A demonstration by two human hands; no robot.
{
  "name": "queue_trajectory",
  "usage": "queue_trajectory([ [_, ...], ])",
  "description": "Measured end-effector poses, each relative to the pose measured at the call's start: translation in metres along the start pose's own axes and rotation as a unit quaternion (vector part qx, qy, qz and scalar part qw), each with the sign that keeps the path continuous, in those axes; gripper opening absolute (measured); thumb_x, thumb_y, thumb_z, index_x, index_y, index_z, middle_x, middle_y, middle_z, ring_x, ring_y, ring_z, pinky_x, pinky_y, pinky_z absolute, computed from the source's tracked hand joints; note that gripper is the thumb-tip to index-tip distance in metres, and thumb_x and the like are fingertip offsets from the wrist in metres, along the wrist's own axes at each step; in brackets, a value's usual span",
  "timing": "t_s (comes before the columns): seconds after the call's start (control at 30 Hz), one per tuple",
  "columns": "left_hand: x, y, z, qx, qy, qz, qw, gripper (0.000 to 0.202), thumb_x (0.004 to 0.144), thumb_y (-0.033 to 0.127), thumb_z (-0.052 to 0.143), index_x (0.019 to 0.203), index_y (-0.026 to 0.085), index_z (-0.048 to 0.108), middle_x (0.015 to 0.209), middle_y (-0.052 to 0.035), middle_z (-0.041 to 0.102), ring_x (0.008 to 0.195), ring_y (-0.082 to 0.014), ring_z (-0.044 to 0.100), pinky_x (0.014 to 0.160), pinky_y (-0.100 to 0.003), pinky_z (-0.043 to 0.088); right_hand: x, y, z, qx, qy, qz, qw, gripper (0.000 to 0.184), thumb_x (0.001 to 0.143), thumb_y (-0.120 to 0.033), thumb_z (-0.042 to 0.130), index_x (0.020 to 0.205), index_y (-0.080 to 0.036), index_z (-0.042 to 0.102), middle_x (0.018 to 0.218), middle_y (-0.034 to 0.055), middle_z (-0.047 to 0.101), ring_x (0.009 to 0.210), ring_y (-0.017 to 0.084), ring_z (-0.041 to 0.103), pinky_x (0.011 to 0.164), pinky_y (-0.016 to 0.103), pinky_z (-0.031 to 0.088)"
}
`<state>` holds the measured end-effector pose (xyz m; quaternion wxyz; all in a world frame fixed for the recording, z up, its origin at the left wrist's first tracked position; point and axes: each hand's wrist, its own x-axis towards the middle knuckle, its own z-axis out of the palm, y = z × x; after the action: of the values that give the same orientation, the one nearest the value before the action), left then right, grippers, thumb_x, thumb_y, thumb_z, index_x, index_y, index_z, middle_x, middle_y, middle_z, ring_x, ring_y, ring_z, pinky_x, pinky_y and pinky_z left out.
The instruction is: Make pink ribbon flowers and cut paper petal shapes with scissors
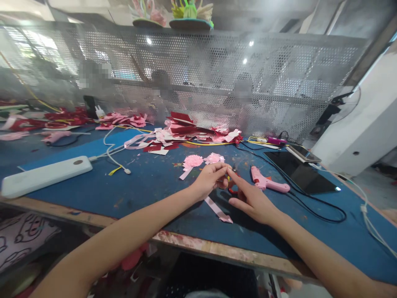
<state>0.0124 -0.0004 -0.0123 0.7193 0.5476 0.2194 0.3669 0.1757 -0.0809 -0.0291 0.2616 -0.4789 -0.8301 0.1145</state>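
Now, left hand (208, 182): fingers pinched; anything held cannot be told.
Right hand (254, 202): fingers parted, index held near left.
Surface (133, 186): pink rosettes (192, 161) laid.

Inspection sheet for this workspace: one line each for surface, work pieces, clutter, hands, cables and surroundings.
Surface: blue table, stained, front edge worn.
Work pieces: two pink rosettes beyond the hands; pink ribbon nearer the edge; pink glue gun to the right; red-handled tool, partly hidden.
Clutter: red, pink and white scraps heaped at the back; white box at left; black panel at right.
Hands: left hand and right hand meet at the fingertips; anything pinched there is too small to tell.
Cables: black cord from the glue gun; white plug lying loose.
Surroundings: perforated screen behind.
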Motion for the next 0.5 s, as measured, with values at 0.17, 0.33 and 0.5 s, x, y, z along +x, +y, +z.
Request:
queue_trajectory([
  [0.17,0.006,0.005,-0.009,-0.064,0.082,-0.005,0.995,0.032,0.062,0.036,0.077,0.076,0.012,0.061,0.059,0.0033,0.057,0.045,-0.0025,0.046,0.046,-0.015,0.042,0.002,-0.004,-0.001,-0.037,0.011,-0.019,0.999,0.062,0.089,-0.038,0.048,0.145,-0.026,0.024,0.121,0.0088,0.058,0.095,0.022,0.059,0.078,0.032,0.046],
  [0.33,0.015,0.027,-0.027,-0.053,0.176,0.068,0.981,0.027,0.059,0.032,0.079,0.069,0.011,0.064,0.059,0.0023,0.059,0.04,-0.0004,0.039,0.039,-0.015,0.033,0.017,-0.01,0.001,0.003,-0.023,0.041,0.999,0.032,0.085,-0.031,0.055,0.114,-0.019,0.059,0.095,0.0056,0.067,0.072,0.016,0.06,0.063,0.026,0.044],
  [0.5,-0.001,0.066,-0.036,-0.13,0.122,0.166,0.97,0.041,0.069,0.051,0.068,0.053,0.017,0.05,0.054,0.0032,0.05,0.043,-0.0037,0.036,0.04,-0.018,0.029,0.052,-0.034,0.022,0.009,-0.035,0.087,0.996,0.019,0.082,-0.03,0.058,0.096,-0.018,0.062,0.074,0.0021,0.066,0.064,0.015,0.058,0.055,0.024,0.036],
])
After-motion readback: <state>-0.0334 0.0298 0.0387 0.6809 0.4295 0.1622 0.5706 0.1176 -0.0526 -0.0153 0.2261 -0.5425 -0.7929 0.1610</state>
